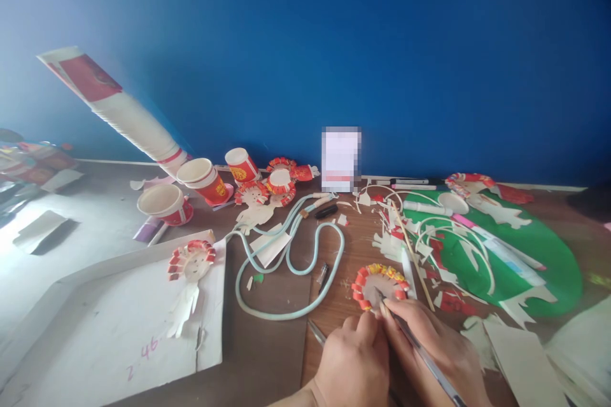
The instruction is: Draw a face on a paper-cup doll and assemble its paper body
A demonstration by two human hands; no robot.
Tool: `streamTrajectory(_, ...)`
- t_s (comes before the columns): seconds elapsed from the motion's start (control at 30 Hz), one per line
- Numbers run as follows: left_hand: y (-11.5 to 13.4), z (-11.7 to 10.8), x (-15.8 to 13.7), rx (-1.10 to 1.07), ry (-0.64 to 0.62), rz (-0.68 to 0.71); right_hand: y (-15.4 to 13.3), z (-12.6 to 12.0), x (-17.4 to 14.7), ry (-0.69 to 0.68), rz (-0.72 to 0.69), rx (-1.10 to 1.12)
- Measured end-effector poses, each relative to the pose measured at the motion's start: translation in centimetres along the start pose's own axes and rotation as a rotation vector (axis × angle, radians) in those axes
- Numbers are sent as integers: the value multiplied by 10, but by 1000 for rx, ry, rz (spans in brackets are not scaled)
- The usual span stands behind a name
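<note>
Paper-cup cutout (370, 285) with a curled red-and-yellow fringe lies low on the wood-grain bench (356, 245), right at the two hands, its plain round middle showing. The right hand (429, 334) has its grip clamped on a slim pen (427, 359), the tip at that plain middle. The left hand (356, 356) is bunched by the cutout's lower edge, fingers curled; with the fingertips hidden, I cannot tell whether its grip is pinched on it. A wooden stick (417, 266) slants just to the right, and farther right a green sheet (563, 267) lies under markers (506, 253). Leftward, a pale-blue cord (281, 316) loops near a white cardboard tray (90, 331) bearing a fringed figure (193, 262). Behind it, a long stack of paper cups (138, 127) leans against the blue wall (382, 44)
</note>
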State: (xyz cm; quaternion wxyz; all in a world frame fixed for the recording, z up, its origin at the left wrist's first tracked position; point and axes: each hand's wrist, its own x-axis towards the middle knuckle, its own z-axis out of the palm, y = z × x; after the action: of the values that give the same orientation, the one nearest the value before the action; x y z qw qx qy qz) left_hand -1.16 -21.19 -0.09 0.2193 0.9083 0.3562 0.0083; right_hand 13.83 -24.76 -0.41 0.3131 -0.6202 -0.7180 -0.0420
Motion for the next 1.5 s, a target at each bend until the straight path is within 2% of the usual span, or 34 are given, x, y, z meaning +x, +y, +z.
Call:
streamTrajectory(0.53, 2, -8, 2, -6, -94, -25, 1, 1, 0, -8, -3, 16)
streamTrajectory(1.07, 1, -8, 2, 6, -87, -15, 1, 0, 0, -12, -6, 40)
streamTrajectory(1.33, 4, -17, 4, -35, -186, -52, 1, 3, -1, -3, -13, 68)
streamTrajectory(1.5, 5, -19, 4, -33, -192, -58, 9, 7, -10, -42, -21, 38)
